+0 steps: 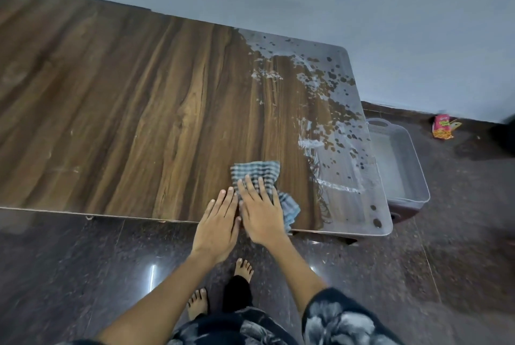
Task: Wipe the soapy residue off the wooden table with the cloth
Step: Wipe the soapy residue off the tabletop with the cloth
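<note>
A blue-and-white checked cloth (257, 173) lies crumpled on the wooden table (125, 99) close to its front edge. My right hand (260, 212) presses flat on the cloth with straight fingers. My left hand (218, 222) lies flat beside it, fingers straight, its fingertips at the cloth's left edge. White soapy residue (328, 110) and wet blotches cover the table's right end, from the far corner down to the near corner, to the right of the cloth.
A clear plastic tub (401, 166) stands on the dark polished floor past the table's right end. A small red snack packet (443, 127) lies on the floor by the grey wall. My bare feet (220, 289) are just in front of the table.
</note>
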